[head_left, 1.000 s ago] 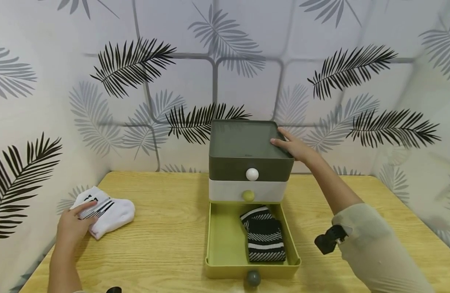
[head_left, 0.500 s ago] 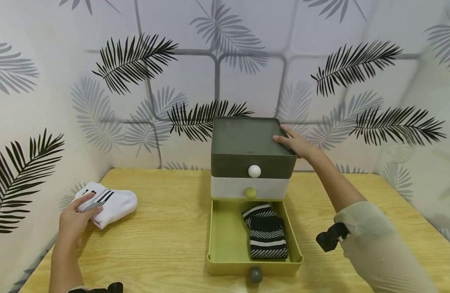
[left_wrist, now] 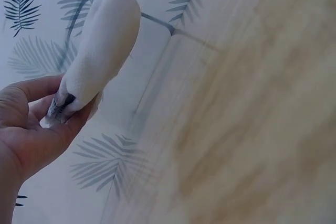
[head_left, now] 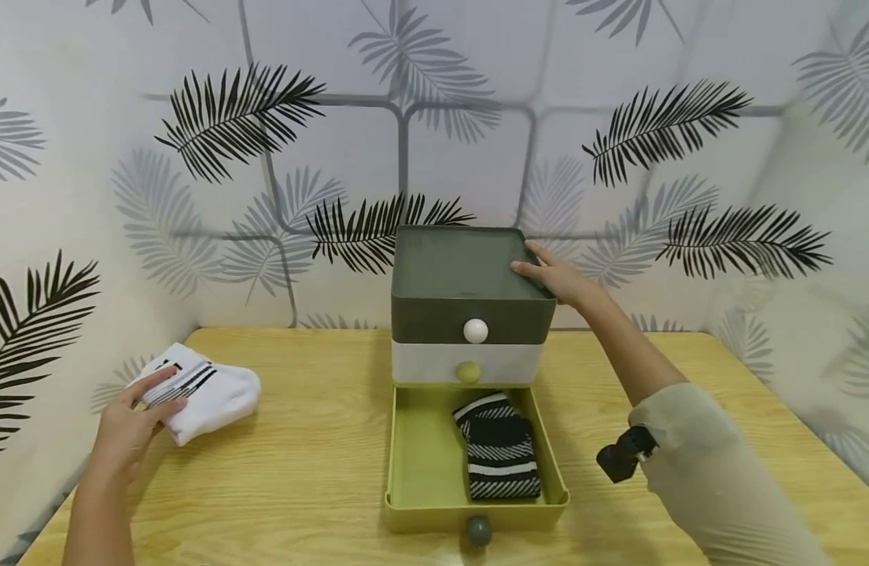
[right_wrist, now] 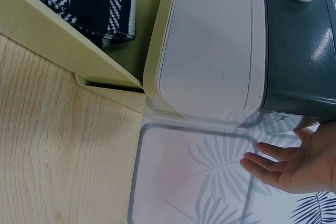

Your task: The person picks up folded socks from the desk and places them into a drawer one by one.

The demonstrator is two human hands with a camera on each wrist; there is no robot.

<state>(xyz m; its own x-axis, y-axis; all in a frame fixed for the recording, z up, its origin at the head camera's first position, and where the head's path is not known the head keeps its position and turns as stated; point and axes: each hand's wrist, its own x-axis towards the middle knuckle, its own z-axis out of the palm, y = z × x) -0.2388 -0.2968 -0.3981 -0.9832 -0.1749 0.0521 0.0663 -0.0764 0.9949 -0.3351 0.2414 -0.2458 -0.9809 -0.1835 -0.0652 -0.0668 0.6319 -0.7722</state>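
Note:
My left hand [head_left: 126, 428] pinches a folded white sock [head_left: 218, 397] with black stripes between thumb and fingers at the left of the table. In the left wrist view the sock [left_wrist: 107, 40] is raised off the tabletop. My right hand [head_left: 557, 275] rests on the right rim of the stacked drawer box's dark grey top [head_left: 462, 263]. In the right wrist view several of that hand's fingers [right_wrist: 268, 163] extend loosely beside the box. Below, the yellow-green bottom drawer [head_left: 423, 472] is pulled out. On its right side lies a folded black-and-white patterned sock [head_left: 501, 456].
The drawer box stands at the back middle of the wooden table [head_left: 300, 472]. Its white middle drawer [head_left: 427, 363] and dark grey upper drawer [head_left: 427, 321] are closed. A grey knob [head_left: 479, 531] sticks out from the open drawer's front. Leaf-patterned cloth [head_left: 469, 157] surrounds the table.
My left hand has tightened on the white sock and lifted it slightly off the table. The right hand stays on the box rim. The head view has shifted a little.

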